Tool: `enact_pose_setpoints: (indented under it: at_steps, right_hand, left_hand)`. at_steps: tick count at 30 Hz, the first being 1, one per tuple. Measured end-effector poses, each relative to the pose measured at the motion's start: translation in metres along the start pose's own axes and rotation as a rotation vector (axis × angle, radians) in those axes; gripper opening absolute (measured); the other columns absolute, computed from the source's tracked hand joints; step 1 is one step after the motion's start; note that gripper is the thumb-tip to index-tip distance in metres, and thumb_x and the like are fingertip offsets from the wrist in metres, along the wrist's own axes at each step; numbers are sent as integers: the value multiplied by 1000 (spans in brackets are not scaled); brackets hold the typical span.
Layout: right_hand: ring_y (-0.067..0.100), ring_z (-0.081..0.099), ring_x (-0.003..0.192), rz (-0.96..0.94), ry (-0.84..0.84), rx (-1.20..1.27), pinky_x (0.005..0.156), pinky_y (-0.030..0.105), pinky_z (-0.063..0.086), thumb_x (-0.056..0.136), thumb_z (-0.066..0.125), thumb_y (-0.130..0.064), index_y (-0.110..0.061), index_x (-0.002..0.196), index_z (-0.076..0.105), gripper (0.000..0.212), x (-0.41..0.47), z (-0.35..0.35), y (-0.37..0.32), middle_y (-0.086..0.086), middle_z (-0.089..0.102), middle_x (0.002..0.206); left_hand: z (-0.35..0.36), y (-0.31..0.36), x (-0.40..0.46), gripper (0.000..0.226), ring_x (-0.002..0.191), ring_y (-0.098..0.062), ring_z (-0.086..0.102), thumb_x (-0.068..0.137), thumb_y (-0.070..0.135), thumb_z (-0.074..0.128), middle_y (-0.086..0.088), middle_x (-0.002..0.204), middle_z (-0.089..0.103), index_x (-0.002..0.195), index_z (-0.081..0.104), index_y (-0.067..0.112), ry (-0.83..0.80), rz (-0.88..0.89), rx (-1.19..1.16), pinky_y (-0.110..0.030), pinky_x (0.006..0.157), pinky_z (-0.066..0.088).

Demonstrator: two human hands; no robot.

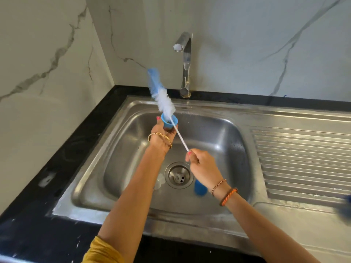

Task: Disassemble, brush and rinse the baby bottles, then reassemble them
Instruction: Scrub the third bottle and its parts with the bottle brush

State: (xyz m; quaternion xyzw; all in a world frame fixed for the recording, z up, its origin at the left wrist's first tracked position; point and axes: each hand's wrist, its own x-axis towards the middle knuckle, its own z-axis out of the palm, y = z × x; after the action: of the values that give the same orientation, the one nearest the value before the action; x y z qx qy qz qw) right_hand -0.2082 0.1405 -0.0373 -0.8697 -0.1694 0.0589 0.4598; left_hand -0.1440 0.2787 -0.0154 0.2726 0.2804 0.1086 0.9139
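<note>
Our right hand pinches the thin white handle of the bottle brush while our left hand grips the small blue collar ring over the sink, a light, probably slippery piece best held by its outer rim.

Shiny steel, soft bristles

Brushed metal sink, glossy chrome tap, polished marble-look wall; fluffy bristled brush, smooth blue plastic ring.
</note>
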Motion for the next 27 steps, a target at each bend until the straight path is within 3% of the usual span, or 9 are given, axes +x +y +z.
enact_pose_setpoints:
  at_steps: [2,4,7,9,13,16,20,23,27]
  right_hand:
    - [-4,46,45,-10,-16,3,50,6,34,87,41,6,-19,64,49,35,-10,5,3,-13,44,47]
    - [-8,48,47,24,-30,10,50,6,35,86,40,8,-8,66,53,29,-16,-2,12,-14,50,44]
    - [-3,46,42,65,-13,28,47,7,35,88,38,7,-7,72,55,27,-7,-14,14,-11,47,46]
    - [-4,45,43,39,13,32,48,7,35,88,38,5,-10,74,54,27,-1,-11,5,-13,43,54]
    - [-1,41,46,-4,-6,20,51,8,34,89,40,3,-17,67,51,32,-14,5,-1,-13,43,53]
    - [-2,46,43,19,12,11,48,10,35,92,38,0,-21,63,48,37,-20,-7,8,-13,41,50]
    - [2,41,47,94,71,119,45,11,31,95,36,-5,-21,62,48,39,-13,-17,7,-13,44,49]
    - [4,38,39,50,87,164,45,12,29,96,37,-6,-22,64,49,38,-26,-8,3,-16,44,38]
    - [5,42,43,-43,176,146,46,15,31,95,40,-2,-26,65,47,39,-49,-8,8,-24,50,46]
  left_hand:
    - [2,9,4,25,79,-16,58,100,26,38,-9,96,59,91,56,12,-9,28,-61,-22,68,53]
    - [-3,20,8,27,82,-17,60,100,28,39,-9,105,59,92,57,11,-1,47,-49,-28,79,51]
    - [-8,14,5,28,72,-20,57,98,30,42,-10,89,59,83,52,9,29,9,-18,-24,53,54]
    - [-7,5,0,28,70,-19,55,98,30,41,-11,84,55,83,51,9,22,-15,11,-22,49,53]
    - [-2,11,0,24,77,-20,58,99,26,42,-10,106,60,107,57,9,10,43,-10,-28,91,46]
    - [-7,17,-1,23,108,-26,59,97,28,44,-13,124,56,99,57,9,31,29,-53,-30,83,47]
    - [-8,8,-8,28,72,-17,58,92,34,52,-10,89,58,89,53,7,22,-3,12,-21,50,54]
    - [-6,7,-14,20,72,-18,59,89,25,59,-9,85,58,85,56,6,-11,23,52,-23,54,56]
    - [-9,17,-20,14,74,-22,58,88,16,59,-13,85,56,87,53,3,-16,10,-11,-30,69,53]
